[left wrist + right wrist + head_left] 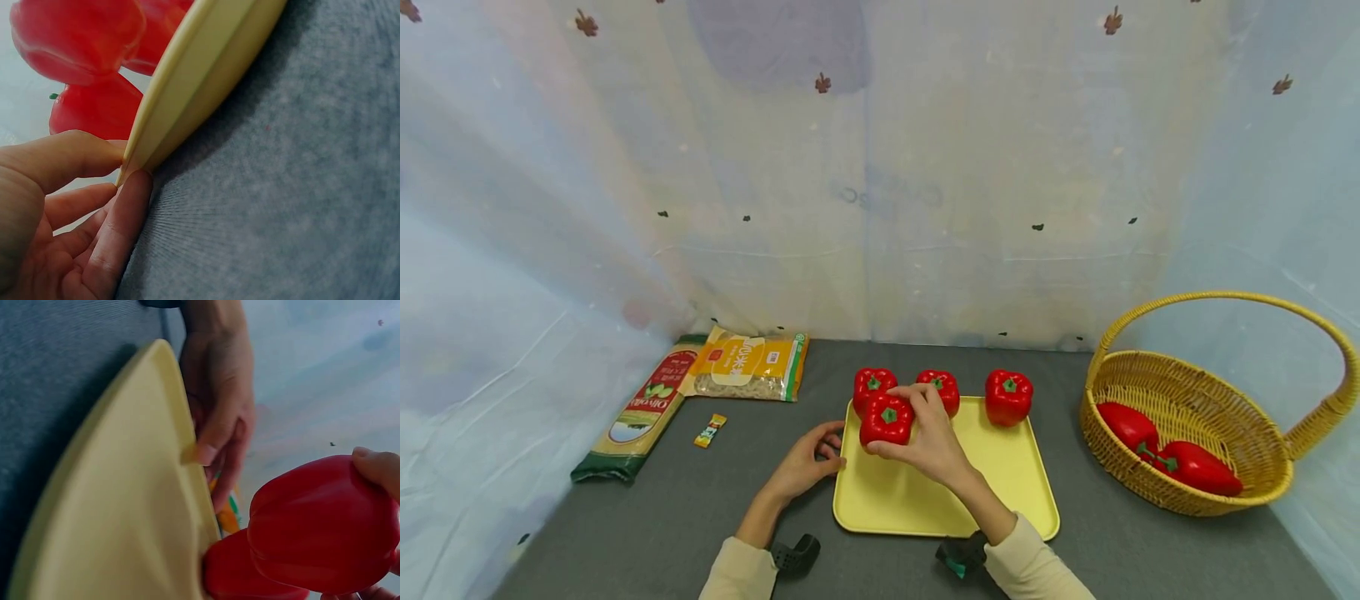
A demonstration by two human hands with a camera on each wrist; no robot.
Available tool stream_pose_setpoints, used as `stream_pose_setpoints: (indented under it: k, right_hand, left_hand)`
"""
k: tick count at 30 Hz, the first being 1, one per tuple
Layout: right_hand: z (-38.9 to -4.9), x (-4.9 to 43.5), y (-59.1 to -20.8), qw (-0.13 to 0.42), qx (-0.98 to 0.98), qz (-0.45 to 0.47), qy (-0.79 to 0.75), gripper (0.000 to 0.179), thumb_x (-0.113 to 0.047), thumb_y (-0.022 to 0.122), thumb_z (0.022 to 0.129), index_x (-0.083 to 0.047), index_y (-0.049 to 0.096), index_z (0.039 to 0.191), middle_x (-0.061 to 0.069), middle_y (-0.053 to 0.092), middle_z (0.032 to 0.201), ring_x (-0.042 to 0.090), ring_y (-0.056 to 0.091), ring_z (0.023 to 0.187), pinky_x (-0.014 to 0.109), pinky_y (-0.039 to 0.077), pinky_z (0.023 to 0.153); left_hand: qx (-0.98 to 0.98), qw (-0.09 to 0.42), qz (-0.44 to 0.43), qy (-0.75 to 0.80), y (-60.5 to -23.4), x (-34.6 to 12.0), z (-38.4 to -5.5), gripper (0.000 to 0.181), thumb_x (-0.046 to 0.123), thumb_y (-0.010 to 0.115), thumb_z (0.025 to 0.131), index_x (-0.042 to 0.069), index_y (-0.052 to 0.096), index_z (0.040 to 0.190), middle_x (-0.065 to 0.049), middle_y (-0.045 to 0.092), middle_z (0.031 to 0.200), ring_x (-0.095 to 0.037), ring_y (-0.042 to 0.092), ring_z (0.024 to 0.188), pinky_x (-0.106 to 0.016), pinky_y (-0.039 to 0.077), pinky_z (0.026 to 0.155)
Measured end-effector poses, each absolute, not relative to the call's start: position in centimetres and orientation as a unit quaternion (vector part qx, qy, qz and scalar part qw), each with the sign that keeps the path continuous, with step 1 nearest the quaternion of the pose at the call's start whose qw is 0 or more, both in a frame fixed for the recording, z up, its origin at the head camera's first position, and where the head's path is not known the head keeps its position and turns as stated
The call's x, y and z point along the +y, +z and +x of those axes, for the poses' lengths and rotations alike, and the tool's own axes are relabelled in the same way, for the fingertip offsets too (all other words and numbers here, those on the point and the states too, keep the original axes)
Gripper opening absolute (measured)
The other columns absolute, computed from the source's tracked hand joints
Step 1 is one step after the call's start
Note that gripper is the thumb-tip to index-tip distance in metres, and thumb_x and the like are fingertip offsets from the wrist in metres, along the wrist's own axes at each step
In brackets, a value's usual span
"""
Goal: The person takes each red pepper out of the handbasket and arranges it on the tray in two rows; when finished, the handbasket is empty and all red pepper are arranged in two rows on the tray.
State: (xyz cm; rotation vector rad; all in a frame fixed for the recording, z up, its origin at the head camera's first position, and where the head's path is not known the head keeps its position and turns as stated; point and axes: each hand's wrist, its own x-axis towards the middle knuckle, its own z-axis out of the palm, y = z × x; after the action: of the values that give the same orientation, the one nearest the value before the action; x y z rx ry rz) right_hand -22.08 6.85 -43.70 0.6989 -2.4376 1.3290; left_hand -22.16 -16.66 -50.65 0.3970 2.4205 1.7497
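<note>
My right hand grips a red bell pepper between thumb and fingers, green stem upward, over the left part of a yellow tray. In the right wrist view the held bell pepper appears apart from the tray's surface. At the tray's left edge, my left hand pinches the rim, as the left wrist view shows with the tray between thumb and fingers. Three more red bell peppers stand along the tray's far side: one left, one partly behind my right hand, one right.
On the right stands a yellow wicker basket with a tall handle and two long red peppers inside. Back left lie a grain bag, a red-and-green Olivoila-like package and a small wrapped sachet. A curtain hangs behind the grey table.
</note>
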Motion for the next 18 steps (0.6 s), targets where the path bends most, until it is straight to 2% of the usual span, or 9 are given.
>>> stream_pose_setpoints:
  k: [12, 18]
  right_hand:
    - [-22.0, 6.0, -45.1, 0.117, -0.861, 0.249, 0.427, 0.068, -0.046, 0.082, 0.065, -0.018, 0.054, 0.121, 0.000, 0.047, 0.117, 0.015, 0.042, 0.109, 0.042, 0.047, 0.085]
    - [-22.0, 5.7, -45.6, 0.106, -0.868, 0.248, 0.417, 0.067, -0.049, 0.080, 0.066, -0.019, 0.053, 0.119, 0.001, 0.045, 0.120, 0.017, 0.041, 0.112, 0.042, 0.047, 0.086]
  left_hand:
    - [0.799, 0.075, 0.140, 0.580, -48.1, -16.2, -21.0, 0.057, -0.004, 0.063, 0.083, -0.010, 0.039, 0.134, -0.021, 0.052, 0.102, -0.024, 0.055, 0.078, -0.029, 0.050, 0.063]
    - [0.802, 0.069, 0.133, 0.578, -49.8, -16.4, -21.8, 0.058, -0.001, 0.066, 0.082, -0.005, 0.042, 0.134, -0.016, 0.053, 0.101, -0.020, 0.055, 0.078, -0.027, 0.049, 0.062]
